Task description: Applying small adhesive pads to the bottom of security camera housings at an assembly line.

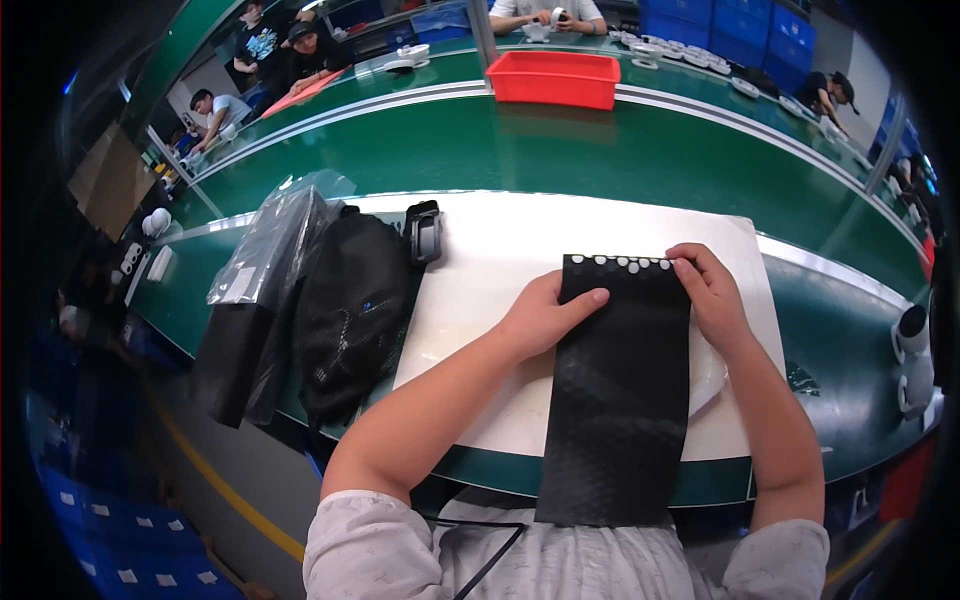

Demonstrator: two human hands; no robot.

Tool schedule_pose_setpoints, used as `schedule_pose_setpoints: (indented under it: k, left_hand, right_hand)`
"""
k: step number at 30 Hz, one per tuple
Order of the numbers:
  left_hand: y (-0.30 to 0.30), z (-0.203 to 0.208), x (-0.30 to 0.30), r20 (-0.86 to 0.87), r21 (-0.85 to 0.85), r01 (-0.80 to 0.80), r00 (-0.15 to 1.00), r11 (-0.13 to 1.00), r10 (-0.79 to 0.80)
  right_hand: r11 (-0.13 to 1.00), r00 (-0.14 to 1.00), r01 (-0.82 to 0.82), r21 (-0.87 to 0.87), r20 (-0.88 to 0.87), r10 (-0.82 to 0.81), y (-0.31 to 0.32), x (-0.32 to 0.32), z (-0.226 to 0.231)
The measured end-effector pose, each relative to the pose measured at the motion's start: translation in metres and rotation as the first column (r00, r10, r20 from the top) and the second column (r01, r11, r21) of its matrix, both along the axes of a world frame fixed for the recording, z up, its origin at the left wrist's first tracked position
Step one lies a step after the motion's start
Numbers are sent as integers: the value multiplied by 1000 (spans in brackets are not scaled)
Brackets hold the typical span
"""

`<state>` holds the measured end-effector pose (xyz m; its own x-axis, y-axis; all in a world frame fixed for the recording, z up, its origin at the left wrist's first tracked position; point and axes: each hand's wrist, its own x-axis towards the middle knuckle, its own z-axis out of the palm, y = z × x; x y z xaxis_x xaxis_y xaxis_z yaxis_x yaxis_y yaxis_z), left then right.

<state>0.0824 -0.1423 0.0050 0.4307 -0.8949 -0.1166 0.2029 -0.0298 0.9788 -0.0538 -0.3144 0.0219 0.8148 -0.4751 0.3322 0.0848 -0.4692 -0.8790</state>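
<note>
One held black sheet (620, 390), one white board (600, 222), one mesh bag (350, 300).

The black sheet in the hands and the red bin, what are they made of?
The black sheet looks like faintly shiny plastic or coated fabric: soft pale highlights show, but I can't tell which. The red bin seems smooth, hard plastic, judging by its even colour and stiff walls.

Factory workshop | green benches (840, 330) | stacked blue crates (790, 42) | workers (308, 58)

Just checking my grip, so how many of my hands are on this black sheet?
2: your left hand near the top of the black sheet's left edge, your right hand at its top right corner.
</note>
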Motion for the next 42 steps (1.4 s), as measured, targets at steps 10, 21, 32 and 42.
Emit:
schedule_pose_setpoints:
  k: [10, 21, 32, 42]
  left_hand:
    - [-1, -10, 4, 47, -28, -23, 999, 999, 24]
    - [2, -1, 1, 4, -7, -7, 1000, 1000, 7]
    - [1, -1, 1, 137, -1, -58, 989, 998, 58]
    - [2, -1, 1, 134, 15, -53, 990, 998, 51]
  right_hand:
    - [964, 957, -122, 238, 286, 50, 15, -9, 27]
    - [753, 904, -427, 500, 259, 341, 25, -15, 32]
    - [892, 963, -239, 384, -20, 267, 20, -10, 11]
    - [971, 995, -92, 222, -15, 98, 26, -13, 12]
